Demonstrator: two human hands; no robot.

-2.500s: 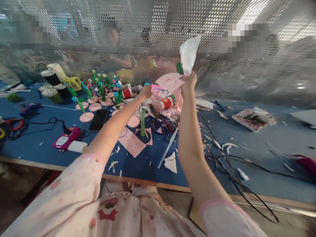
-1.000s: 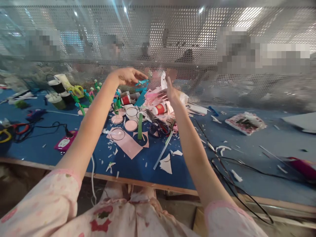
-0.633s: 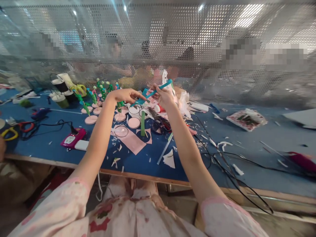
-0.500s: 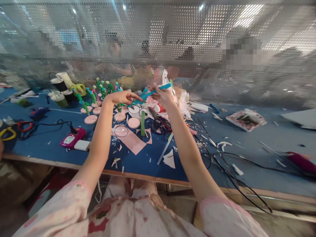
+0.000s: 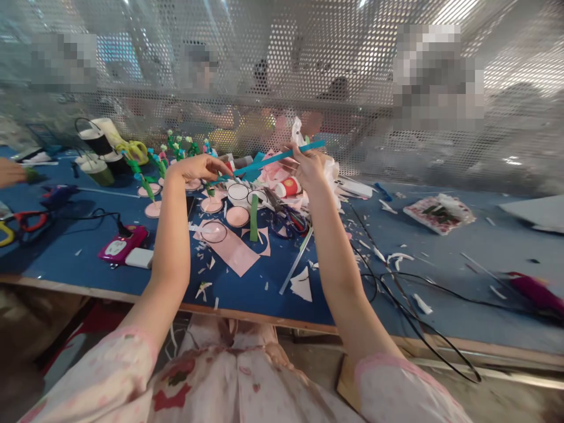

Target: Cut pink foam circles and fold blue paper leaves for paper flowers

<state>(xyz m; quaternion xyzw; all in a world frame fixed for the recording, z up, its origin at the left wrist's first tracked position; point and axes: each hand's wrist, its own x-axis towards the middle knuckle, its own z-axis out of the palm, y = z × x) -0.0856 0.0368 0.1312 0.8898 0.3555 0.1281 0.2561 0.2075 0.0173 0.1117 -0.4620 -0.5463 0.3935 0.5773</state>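
Note:
A narrow blue strip (image 5: 268, 160), of paper or thin foam, stretches slantwise between my two hands above the blue table. My right hand (image 5: 306, 167) pinches it near its upper right end, which sticks out past the fingers. At the lower left end, my left hand (image 5: 205, 167) has its fingertips closed on the strip. Below lie round pink discs (image 5: 238, 217), a green strip (image 5: 254, 218), a pink sheet (image 5: 233, 252) with a clear ring on it, and scissors (image 5: 288, 222). Green-stemmed craft flowers (image 5: 176, 147) stand on pink discs beyond my left hand.
A perforated metal screen (image 5: 282, 70) rises behind the table, with people beyond it. Heaped scraps (image 5: 332, 176) lie by my right hand. A magenta power socket (image 5: 126, 247), black cables (image 5: 423, 323) and a patterned tray (image 5: 438, 214) are around. Another person's hand (image 5: 11, 173) shows at far left.
My left hand has moved left and my right hand slightly right, so more of the blue strip spans between them. Another person's hand has come in at the far left.

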